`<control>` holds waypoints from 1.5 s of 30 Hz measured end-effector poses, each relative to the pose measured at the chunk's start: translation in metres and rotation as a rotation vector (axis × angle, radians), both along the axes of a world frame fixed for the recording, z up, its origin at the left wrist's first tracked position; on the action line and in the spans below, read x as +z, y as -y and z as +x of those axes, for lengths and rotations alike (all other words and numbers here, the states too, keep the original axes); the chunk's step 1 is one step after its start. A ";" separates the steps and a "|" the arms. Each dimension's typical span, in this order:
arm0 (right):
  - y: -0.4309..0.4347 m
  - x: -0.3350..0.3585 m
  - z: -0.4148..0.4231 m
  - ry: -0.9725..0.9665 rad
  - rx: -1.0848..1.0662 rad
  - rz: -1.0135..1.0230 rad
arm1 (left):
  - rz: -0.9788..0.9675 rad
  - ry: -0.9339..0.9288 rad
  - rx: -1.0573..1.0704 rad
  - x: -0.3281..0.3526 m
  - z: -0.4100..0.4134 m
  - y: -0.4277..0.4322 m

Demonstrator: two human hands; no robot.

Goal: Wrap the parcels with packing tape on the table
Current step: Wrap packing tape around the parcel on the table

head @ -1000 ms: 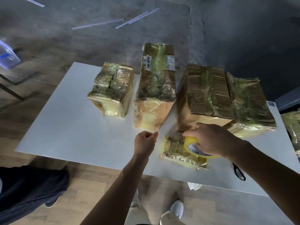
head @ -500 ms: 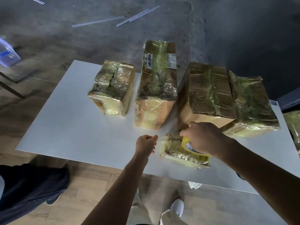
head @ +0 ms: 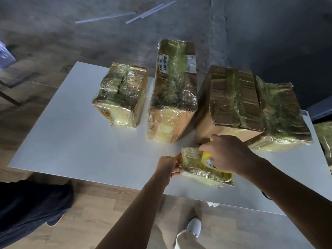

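At the near edge of the worktop (head: 71,141), the left hand (head: 168,166) pinches the small parcel (head: 201,169) while the right hand (head: 228,153) grips the tape roll (head: 206,158) on it.

Five brown cardboard parcels wrapped in glossy yellowish tape (head: 172,90) stand on one white rectangular table (head: 71,132). There is one yellow roll of packing tape (head: 206,157), and two bare hands: one left hand (head: 168,166), one right hand (head: 228,153).
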State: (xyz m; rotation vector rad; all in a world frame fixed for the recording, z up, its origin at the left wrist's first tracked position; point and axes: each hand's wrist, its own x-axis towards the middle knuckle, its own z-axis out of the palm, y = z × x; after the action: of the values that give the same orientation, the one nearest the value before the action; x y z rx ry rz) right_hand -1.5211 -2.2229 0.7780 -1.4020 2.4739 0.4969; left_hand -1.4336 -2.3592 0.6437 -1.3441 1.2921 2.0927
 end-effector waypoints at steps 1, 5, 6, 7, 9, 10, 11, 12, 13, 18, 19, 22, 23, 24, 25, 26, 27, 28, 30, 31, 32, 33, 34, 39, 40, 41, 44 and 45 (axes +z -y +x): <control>0.000 0.000 0.001 -0.001 0.001 0.006 | 0.013 0.013 -0.009 0.000 0.001 0.000; 0.003 0.000 0.005 -0.008 0.008 0.031 | 0.111 0.056 -0.044 -0.003 0.004 0.000; 0.005 -0.001 0.005 -0.020 0.009 0.038 | 0.130 0.060 -0.028 -0.002 0.002 -0.001; 0.006 -0.001 0.006 -0.026 0.009 0.046 | 0.134 0.060 -0.015 -0.001 0.000 -0.001; 0.007 0.000 0.006 -0.022 0.005 0.049 | 0.075 0.048 -0.021 0.000 -0.002 -0.001; 0.007 0.000 0.006 -0.018 0.002 0.044 | 0.022 0.039 -0.019 0.001 -0.001 -0.002; 0.007 0.000 0.006 -0.014 -0.003 0.038 | -0.034 0.029 -0.014 0.001 0.001 -0.004; 0.007 0.001 0.006 -0.008 -0.009 0.032 | -0.109 0.020 -0.017 0.001 0.005 -0.007; 0.006 0.002 0.008 -0.001 -0.013 0.019 | -0.224 0.011 -0.031 0.001 0.009 -0.010; 0.003 0.004 0.006 0.019 -0.062 -0.103 | -0.745 -0.235 -0.063 0.031 0.008 -0.027; 0.001 0.004 0.003 0.059 -0.088 -0.140 | -0.770 -0.266 -0.092 0.037 0.007 -0.029; -0.018 0.008 -0.005 0.184 -0.141 -0.246 | -0.835 -0.277 -0.175 0.042 0.005 -0.037; -0.029 0.008 -0.008 0.212 -0.153 -0.288 | -0.858 -0.269 -0.178 0.042 0.005 -0.039; -0.041 0.009 -0.010 0.255 -0.184 -0.341 | -0.881 -0.258 -0.171 0.041 0.004 -0.041; -0.052 0.009 -0.010 0.325 -0.234 -0.399 | -0.901 -0.246 -0.162 0.041 0.004 -0.044; -0.060 0.008 -0.008 0.409 -0.286 -0.465 | -0.918 -0.239 -0.154 0.040 0.004 -0.047; -0.067 0.007 -0.007 0.476 -0.325 -0.530 | -0.942 -0.238 -0.155 0.040 0.003 -0.051; -0.071 0.005 -0.006 0.507 -0.343 -0.584 | -0.974 -0.237 -0.169 0.039 0.003 -0.053; -0.074 0.000 -0.007 0.463 -0.320 -0.618 | -1.052 -0.239 -0.214 0.036 0.004 -0.056; -0.074 -0.001 -0.008 0.413 -0.286 -0.592 | -1.094 -0.247 -0.240 0.035 0.005 -0.056; -0.072 -0.001 -0.010 0.353 -0.237 -0.545 | -1.134 -0.254 -0.263 0.033 0.007 -0.056; -0.071 0.000 -0.012 0.290 -0.179 -0.486 | -1.164 -0.253 -0.275 0.032 0.008 -0.056; -0.070 0.002 -0.013 0.225 -0.123 -0.428 | -1.184 -0.248 -0.274 0.031 0.010 -0.057; -0.087 0.017 -0.026 -0.013 0.077 -0.136 | -1.209 -0.269 -0.207 0.030 0.013 -0.061; -0.092 0.018 -0.027 -0.013 0.095 -0.105 | -1.218 -0.277 -0.220 0.030 0.013 -0.060; -0.096 0.018 -0.028 -0.007 0.094 -0.088 | -1.239 -0.292 -0.247 0.030 0.011 -0.060; -0.095 0.013 -0.025 -0.013 0.059 -0.080 | -1.369 -0.378 -0.321 0.029 0.009 -0.057; -0.093 0.012 -0.025 -0.013 0.044 -0.077 | -1.433 -0.417 -0.340 0.027 0.009 -0.056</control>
State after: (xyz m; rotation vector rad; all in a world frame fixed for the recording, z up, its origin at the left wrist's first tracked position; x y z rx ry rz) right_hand -1.5463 -2.1302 0.7900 -1.4902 2.5020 0.4261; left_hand -1.4247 -2.3031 0.6709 -0.8453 3.1853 1.0481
